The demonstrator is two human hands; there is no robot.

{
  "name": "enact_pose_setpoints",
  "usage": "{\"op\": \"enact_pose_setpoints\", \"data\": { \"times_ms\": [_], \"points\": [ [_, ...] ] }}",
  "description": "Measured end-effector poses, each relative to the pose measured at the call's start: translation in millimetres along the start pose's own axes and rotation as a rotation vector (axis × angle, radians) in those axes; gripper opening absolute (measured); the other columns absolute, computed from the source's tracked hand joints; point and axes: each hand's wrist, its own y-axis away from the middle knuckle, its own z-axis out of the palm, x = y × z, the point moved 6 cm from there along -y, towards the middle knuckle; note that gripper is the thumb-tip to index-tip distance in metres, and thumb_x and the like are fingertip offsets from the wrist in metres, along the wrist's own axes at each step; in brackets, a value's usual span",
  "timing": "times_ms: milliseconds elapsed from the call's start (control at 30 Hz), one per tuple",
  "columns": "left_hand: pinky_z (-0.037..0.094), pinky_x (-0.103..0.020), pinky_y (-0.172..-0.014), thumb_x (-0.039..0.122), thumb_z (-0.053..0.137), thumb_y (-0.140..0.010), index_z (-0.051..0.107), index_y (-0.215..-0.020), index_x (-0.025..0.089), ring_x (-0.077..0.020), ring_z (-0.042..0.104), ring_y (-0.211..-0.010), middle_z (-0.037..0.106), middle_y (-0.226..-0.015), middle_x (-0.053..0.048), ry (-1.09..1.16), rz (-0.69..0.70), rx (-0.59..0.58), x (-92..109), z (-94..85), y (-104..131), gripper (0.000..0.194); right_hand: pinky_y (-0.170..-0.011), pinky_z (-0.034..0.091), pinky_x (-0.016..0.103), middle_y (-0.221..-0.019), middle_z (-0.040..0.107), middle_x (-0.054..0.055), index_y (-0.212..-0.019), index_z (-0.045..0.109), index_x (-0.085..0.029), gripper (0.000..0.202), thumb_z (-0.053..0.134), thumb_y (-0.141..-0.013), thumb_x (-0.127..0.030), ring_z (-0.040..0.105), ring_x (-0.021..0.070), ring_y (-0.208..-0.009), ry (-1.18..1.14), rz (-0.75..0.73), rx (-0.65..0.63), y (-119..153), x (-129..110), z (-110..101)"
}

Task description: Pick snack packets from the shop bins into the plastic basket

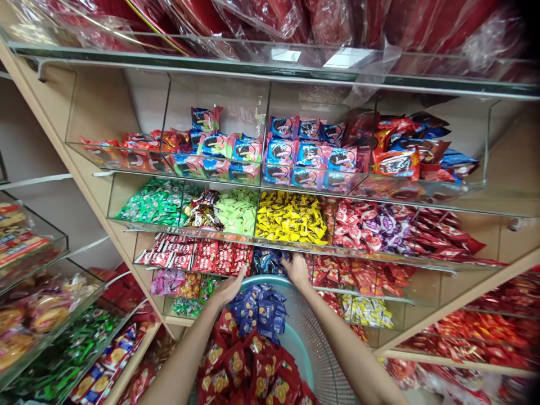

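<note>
A teal basket [301,337] holds red packets with orange pictures [257,365] and, towards its far side, dark blue packets [261,309]. My left hand [230,288] is at the basket's far left rim, its fingers pointing up and forward beside the red-and-white packets; what it grips, if anything, is hidden. My right hand [296,269] reaches over the far right rim to the shelf compartment of dark blue packets [268,261]. Its fingers are bent at the right edge of those packets, and whether they hold one is unclear.
Glass-fronted shelves rise ahead, with yellow sweets [291,219], green sweets [154,202] and blue biscuit packs [307,152]. Red bags in clear plastic [270,19] lie on the top shelf. More stocked shelves stand at the left and right. Glass edges run close above my hands.
</note>
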Motion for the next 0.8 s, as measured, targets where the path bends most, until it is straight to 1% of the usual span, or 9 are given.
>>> {"op": "enact_pose_setpoints", "data": {
  "times_ms": [67, 133, 200, 267, 367, 433, 567, 667, 800],
  "points": [
    [0.040, -0.034, -0.068, 0.071, 0.003, -0.068, 0.057, -0.067, 0.020, -0.0245, 0.056, -0.076, 0.062, -0.083, -0.008, 0.003, -0.009, -0.012, 1.2, -0.3, 1.7, 0.075, -0.066, 0.041, 0.027, -0.091, 0.058, 0.011, -0.093, 0.053, -0.014, 0.035, 0.056, -0.068, -0.038, 0.056, 0.0194, -0.079, -0.202, 0.053, -0.007, 5.9, 4.3, -7.9],
    [0.041, -0.034, -0.068, 0.071, 0.003, -0.069, 0.056, -0.066, 0.020, -0.0238, 0.056, -0.073, 0.062, -0.079, -0.008, 0.003, -0.007, -0.020, 3.8, -1.2, 4.2, 0.074, -0.059, 0.043, 0.025, -0.088, 0.059, 0.008, -0.093, 0.051, -0.014, 0.038, 0.058, -0.065, -0.039, 0.056, 0.0154, -0.069, -0.498, 0.157, -0.104, 15.2, 8.5, -10.1],
    [0.040, -0.035, -0.070, 0.071, 0.003, -0.069, 0.057, -0.068, 0.020, -0.0240, 0.056, -0.074, 0.062, -0.080, -0.008, 0.000, -0.004, -0.018, 6.8, -2.7, 6.8, 0.074, -0.052, 0.043, 0.022, -0.088, 0.059, 0.006, -0.096, 0.049, -0.017, 0.040, 0.060, -0.065, -0.040, 0.054, 0.0105, -0.059, -0.837, 0.282, -0.286, 29.9, 7.9, -7.9],
    [0.039, -0.037, -0.072, 0.071, 0.004, -0.069, 0.059, -0.075, 0.020, -0.0255, 0.055, -0.080, 0.061, -0.089, -0.009, -0.007, 0.000, 0.004, 9.4, -5.2, 8.8, 0.075, -0.049, 0.043, 0.019, -0.090, 0.059, 0.004, -0.093, 0.050, -0.018, 0.035, 0.059, -0.067, -0.039, 0.052, 0.0068, -0.054, -1.130, 0.393, -0.497, 48.7, 1.5, -7.2],
    [0.039, -0.037, -0.072, 0.071, 0.004, -0.068, 0.060, -0.081, 0.020, -0.0267, 0.054, -0.085, 0.061, -0.095, -0.009, -0.018, 0.002, 0.013, 10.9, -6.5, 9.7, 0.077, -0.049, 0.043, 0.015, -0.093, 0.060, 0.005, -0.085, 0.051, -0.017, 0.023, 0.054, -0.072, -0.036, 0.050, 0.0036, -0.052, -1.384, 0.481, -0.767, 76.9, -12.3, -11.3],
    [0.039, -0.035, -0.071, 0.071, 0.003, -0.069, 0.060, -0.079, 0.019, -0.0260, 0.055, -0.082, 0.062, -0.091, -0.010, -0.024, 0.000, -0.007, 10.5, -5.0, 8.9, 0.078, -0.047, 0.041, 0.013, -0.094, 0.060, 0.006, -0.084, 0.050, -0.016, 0.020, 0.049, -0.075, -0.034, 0.050, 0.0027, -0.051, -1.433, 0.501, -0.883, 92.3, -20.0, -13.2],
    [0.039, -0.034, -0.072, 0.070, 0.002, -0.070, 0.061, -0.076, 0.018, -0.0250, 0.056, -0.080, 0.063, -0.087, -0.010, -0.023, 0.004, -0.030, 9.9, -2.4, 6.2, 0.079, -0.052, 0.043, 0.013, -0.092, 0.061, 0.003, -0.093, 0.046, -0.020, 0.021, 0.049, -0.072, -0.023, 0.057, 0.0048, -0.060, -1.419, 0.460, -0.978, 111.1, -32.3, -10.8],
    [0.039, -0.035, -0.072, 0.071, 0.005, -0.069, 0.062, -0.078, 0.019, -0.0254, 0.056, -0.083, 0.062, -0.091, -0.009, -0.015, -0.002, -0.024, 9.0, -2.5, 4.8, 0.078, -0.062, 0.047, 0.018, -0.092, 0.061, 0.003, -0.094, 0.045, -0.020, 0.024, 0.052, -0.070, -0.019, 0.061, 0.0085, -0.069, -1.396, 0.438, -0.988, 117.3, -38.1, -7.6],
    [0.039, -0.035, -0.072, 0.072, 0.006, -0.068, 0.063, -0.076, 0.021, -0.0258, 0.055, -0.083, 0.062, -0.093, -0.008, -0.012, -0.001, -0.009, 7.1, -3.7, 4.4, 0.077, -0.062, 0.048, 0.018, -0.092, 0.061, 0.005, -0.095, 0.048, -0.019, 0.028, 0.057, -0.072, -0.031, 0.062, 0.0085, -0.068, -1.309, 0.418, -0.920, 117.7, -37.1, -5.9]
  ]
}}
